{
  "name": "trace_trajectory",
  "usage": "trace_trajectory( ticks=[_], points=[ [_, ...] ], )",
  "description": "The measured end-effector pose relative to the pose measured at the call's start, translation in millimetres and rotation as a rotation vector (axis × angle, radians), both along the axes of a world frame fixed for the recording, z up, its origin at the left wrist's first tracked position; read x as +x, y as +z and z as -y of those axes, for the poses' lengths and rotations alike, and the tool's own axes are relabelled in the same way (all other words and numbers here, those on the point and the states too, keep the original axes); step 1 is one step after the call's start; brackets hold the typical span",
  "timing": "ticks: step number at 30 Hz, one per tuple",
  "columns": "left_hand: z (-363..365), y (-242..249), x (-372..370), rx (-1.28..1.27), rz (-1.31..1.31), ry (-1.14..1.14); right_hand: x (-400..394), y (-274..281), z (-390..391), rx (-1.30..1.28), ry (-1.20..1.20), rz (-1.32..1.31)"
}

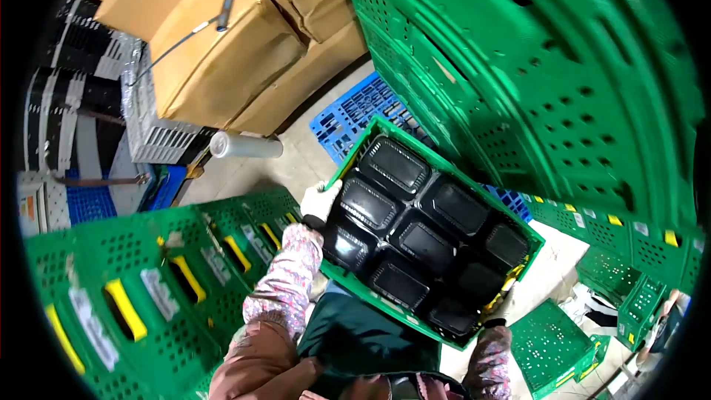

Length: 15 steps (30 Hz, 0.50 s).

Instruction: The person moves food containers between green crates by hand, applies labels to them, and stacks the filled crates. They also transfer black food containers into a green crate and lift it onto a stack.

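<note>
A green plastic crate (pixel 348 275) is held in front of my body, tilted across the view. Several black plastic trays (pixel 423 246) lie in rows inside it. My left hand (pixel 320 201), in a white glove, is closed around the crate's upper left edge. At the lower right end, my right hand (pixel 503 298) grips the crate beside its yellow handle (pixel 512 277); its fingers are partly hidden by the rim.
Stacked green crates (pixel 178 274) stand at left, and a tall green crate wall (pixel 533 81) rises at right. Cardboard boxes (pixel 229 52), a plastic-wrap roll (pixel 246 146) and a blue pallet (pixel 355 111) lie ahead. More green crates (pixel 552 344) sit lower right, near another person (pixel 670 318).
</note>
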<state>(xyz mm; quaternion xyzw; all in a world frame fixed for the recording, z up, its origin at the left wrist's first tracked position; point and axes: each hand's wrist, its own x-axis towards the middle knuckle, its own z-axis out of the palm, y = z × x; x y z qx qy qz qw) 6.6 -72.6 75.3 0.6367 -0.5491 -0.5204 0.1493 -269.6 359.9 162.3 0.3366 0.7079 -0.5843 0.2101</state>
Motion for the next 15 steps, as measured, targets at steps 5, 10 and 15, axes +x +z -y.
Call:
trace_trajectory(
  ticks=[5, 10, 15],
  points=[
    [133, -73, -37, -0.174, 0.139, -0.095, 12, -161, 64, -0.062, -0.068, 0.077],
    [249, -199, -59, -0.355, 0.217, -0.138, 32, -228, 184, -0.067, -0.217, 0.117],
    [274, -158, -92, -0.433, 0.412, -0.143, 38, -236, 210, 0.05, -0.226, 0.027]
  ],
)
